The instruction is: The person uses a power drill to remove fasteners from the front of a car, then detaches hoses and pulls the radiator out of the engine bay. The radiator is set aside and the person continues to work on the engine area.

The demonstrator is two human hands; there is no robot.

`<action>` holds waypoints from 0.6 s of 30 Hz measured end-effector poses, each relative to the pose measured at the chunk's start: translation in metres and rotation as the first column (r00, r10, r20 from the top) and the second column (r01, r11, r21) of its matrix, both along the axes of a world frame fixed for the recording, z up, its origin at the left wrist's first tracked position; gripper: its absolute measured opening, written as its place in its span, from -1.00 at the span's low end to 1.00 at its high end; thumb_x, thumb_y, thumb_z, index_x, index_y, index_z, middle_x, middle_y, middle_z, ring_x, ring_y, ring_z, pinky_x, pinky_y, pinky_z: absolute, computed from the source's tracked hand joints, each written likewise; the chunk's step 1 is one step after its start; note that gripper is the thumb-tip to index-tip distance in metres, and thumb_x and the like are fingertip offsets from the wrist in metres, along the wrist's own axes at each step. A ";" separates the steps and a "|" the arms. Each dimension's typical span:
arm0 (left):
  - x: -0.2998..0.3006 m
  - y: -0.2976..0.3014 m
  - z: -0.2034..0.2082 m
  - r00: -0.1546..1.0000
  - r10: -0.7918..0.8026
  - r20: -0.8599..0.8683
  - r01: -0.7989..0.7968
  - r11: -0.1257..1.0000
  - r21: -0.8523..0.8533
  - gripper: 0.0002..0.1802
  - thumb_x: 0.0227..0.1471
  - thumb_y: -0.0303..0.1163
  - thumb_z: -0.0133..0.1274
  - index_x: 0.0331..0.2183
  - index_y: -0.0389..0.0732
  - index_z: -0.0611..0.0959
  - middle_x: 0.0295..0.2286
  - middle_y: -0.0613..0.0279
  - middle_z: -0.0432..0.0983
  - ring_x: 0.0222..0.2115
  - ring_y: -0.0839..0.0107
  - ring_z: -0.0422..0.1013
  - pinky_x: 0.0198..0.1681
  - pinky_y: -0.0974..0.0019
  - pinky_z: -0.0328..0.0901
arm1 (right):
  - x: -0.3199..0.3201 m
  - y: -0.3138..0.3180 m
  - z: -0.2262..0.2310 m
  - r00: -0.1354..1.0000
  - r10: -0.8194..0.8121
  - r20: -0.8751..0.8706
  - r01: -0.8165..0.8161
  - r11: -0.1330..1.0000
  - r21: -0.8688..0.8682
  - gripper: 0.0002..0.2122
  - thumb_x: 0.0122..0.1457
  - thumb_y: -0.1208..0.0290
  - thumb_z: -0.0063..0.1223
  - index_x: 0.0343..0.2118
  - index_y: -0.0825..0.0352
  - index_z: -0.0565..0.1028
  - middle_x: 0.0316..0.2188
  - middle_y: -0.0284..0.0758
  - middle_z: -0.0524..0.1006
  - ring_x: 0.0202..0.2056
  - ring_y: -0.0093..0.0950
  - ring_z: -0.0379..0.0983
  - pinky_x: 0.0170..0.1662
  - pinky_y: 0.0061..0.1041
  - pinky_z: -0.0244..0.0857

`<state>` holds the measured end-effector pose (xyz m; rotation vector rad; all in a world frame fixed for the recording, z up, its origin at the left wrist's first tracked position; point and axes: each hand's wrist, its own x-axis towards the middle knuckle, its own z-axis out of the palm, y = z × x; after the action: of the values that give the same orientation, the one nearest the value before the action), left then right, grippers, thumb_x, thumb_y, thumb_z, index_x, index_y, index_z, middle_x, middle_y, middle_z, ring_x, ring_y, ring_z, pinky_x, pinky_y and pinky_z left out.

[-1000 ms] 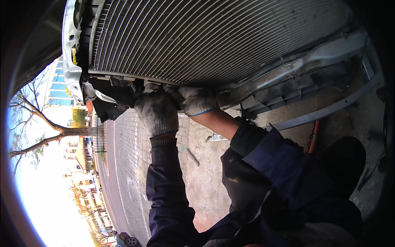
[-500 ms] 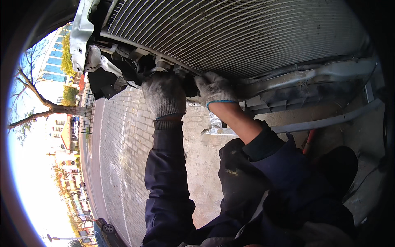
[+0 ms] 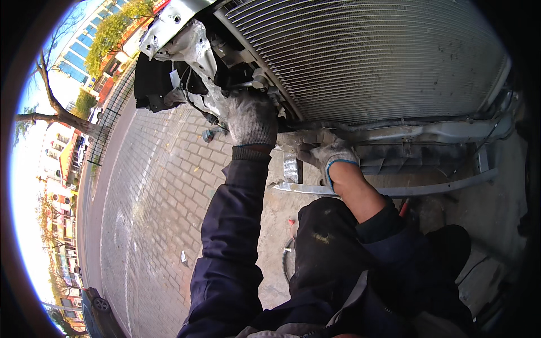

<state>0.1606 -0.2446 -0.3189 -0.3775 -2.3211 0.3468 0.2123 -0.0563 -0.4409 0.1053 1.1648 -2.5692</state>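
Observation:
My left hand [image 3: 252, 117], in a grey knitted glove, reaches up among the parts beside the lower left corner of a finned radiator [image 3: 383, 56]. Its fingers are hidden behind the glove's back and the parts, so what they hold does not show. Close to its left is a crumpled silver metal bracket [image 3: 205, 65] with a dark cable alongside. My right hand [image 3: 333, 153], gloved with a blue cuff edge, is at the lower metal crossmember [image 3: 417, 133] under the radiator. Its thumb stands apart from the fingers, and I see nothing held in it.
A black plastic panel [image 3: 152, 84] hangs at the left. Below the crossmember runs a curved metal bar [image 3: 394, 190]. A small bluish part [image 3: 209, 135] lies on the brick paving [image 3: 169, 186]; a dark hose [image 3: 286, 259] is near my knee.
The view has shifted and turned. My right hand has moved away from my left, from the radiator's corner down to the crossmember. My left hand stays among the parts by the corner.

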 end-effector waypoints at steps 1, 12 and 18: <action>0.001 0.000 0.000 0.999 -0.002 0.042 0.001 1.000 0.012 -0.84 -0.03 -0.38 0.22 -0.39 -0.21 0.81 -0.36 0.03 0.69 -0.19 -0.02 0.59 0.04 -0.08 0.44 | 0.005 0.001 0.010 1.000 -0.004 0.017 0.004 0.999 0.044 -0.69 0.40 0.71 0.10 0.16 0.39 0.58 0.00 -0.21 0.68 -0.05 -0.35 0.68 0.01 -0.36 0.70; 0.004 0.001 -0.001 0.997 -0.074 -0.002 0.074 0.996 0.057 -0.81 -0.02 -0.40 0.21 -0.33 -0.24 0.80 -0.29 -0.02 0.69 -0.12 -0.05 0.57 0.16 -0.09 0.38 | -0.016 -0.017 0.069 0.791 0.008 -0.611 0.515 0.531 0.673 -0.75 0.40 0.41 0.27 0.05 0.39 0.58 -0.07 -0.11 0.74 -0.03 -0.20 0.71 0.07 -0.28 0.53; 0.003 -0.001 -0.008 0.996 -0.087 0.005 0.085 0.988 0.128 -0.81 -0.03 -0.37 0.21 -0.36 -0.24 0.79 -0.30 -0.03 0.68 -0.12 -0.08 0.56 0.12 -0.10 0.40 | -0.033 -0.032 0.076 0.588 0.012 -0.809 0.641 0.604 0.474 -0.76 0.30 0.47 0.32 0.01 0.23 0.74 -0.07 -0.12 0.74 -0.02 -0.11 0.70 0.10 -0.22 0.58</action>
<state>0.1637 -0.2456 -0.3270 -0.4151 -2.3146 0.1529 0.1794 -0.0882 -0.3652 -0.7214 2.7490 -2.2260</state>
